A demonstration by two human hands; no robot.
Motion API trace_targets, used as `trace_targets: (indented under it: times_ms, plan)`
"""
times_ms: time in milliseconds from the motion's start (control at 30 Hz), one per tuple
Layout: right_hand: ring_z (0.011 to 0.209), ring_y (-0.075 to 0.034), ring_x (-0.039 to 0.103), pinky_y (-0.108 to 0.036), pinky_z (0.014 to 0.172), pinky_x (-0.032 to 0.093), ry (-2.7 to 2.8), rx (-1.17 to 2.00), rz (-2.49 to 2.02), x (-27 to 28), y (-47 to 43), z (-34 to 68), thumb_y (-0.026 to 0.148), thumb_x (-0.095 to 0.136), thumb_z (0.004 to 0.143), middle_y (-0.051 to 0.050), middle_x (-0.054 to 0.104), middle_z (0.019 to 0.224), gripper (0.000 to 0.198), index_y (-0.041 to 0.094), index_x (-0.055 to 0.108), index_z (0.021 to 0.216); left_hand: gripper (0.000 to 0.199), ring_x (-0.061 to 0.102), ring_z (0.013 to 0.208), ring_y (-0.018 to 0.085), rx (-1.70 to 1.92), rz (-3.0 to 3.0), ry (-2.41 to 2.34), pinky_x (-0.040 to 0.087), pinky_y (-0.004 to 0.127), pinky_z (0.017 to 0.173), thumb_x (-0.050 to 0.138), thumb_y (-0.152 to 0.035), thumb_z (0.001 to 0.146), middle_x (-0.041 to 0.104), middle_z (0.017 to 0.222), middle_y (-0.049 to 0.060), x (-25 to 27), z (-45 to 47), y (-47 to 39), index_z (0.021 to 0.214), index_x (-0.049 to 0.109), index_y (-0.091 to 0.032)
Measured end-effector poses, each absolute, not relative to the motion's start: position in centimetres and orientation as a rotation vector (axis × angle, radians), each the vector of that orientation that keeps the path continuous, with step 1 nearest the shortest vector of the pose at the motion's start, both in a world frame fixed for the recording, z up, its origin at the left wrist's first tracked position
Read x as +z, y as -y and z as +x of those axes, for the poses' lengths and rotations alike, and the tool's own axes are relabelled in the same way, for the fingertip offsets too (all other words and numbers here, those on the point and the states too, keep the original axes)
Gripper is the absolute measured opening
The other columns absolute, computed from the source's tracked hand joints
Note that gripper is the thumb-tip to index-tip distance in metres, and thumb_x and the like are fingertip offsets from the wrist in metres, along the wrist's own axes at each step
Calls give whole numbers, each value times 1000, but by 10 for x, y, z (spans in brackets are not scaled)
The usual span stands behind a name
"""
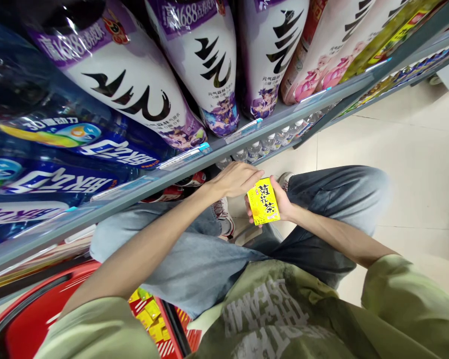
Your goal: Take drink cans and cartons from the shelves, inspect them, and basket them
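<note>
A yellow chrysanthemum tea carton with black characters faces up in front of my lap. My right hand is closed around it, the thumb side along the right edge and fingertips showing at the left edge. My left hand reaches over from the left, palm down, with its fingers stretched out at the carton's top corner. Whether those fingertips touch the carton I cannot tell. Behind my left arm, a red shopping basket holds several yellow cartons.
A grey shelf edge runs diagonally close above my hands. On it stand large white-and-purple bottles, blue bottles and pink bottles. Small water bottles stand on a lower shelf. My bent knees flank the hands above a tiled floor.
</note>
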State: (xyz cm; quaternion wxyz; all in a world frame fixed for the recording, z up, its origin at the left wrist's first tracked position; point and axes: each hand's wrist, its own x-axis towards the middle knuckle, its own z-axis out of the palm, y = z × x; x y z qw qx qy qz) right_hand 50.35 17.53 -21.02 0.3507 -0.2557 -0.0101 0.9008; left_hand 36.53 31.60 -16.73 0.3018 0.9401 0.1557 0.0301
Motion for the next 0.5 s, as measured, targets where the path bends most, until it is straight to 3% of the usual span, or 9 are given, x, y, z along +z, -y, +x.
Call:
trace_targets:
  times_ms: [133, 333, 500]
  plan:
    - [74, -28, 71, -37, 52, 58, 23, 2247, -731, -207, -177, 499, 84, 27, 89, -13, 73, 88, 79, 15, 59, 110, 49, 62, 69, 17, 107, 2394, -431, 39, 30, 64, 28, -34, 105, 70, 80, 7, -166, 368, -312, 81, 66, -15]
    - [85, -26, 72, -43, 77, 59, 19, 2018, -853, -201, -182, 489, 70, 41, 96, -10, 74, 92, 61, 16, 63, 114, 48, 67, 91, 20, 192, 2199, -468, 47, 32, 83, 26, -34, 105, 72, 98, 10, -174, 375, -304, 93, 68, -14]
    - [93, -28, 72, -47, 86, 57, 92, 2024, -881, -207, -178, 486, 73, 47, 93, -11, 75, 96, 64, 16, 64, 116, 53, 66, 82, 19, 247, 2052, -584, 46, 32, 78, 27, -40, 105, 72, 87, 8, -183, 378, -294, 85, 68, -15]
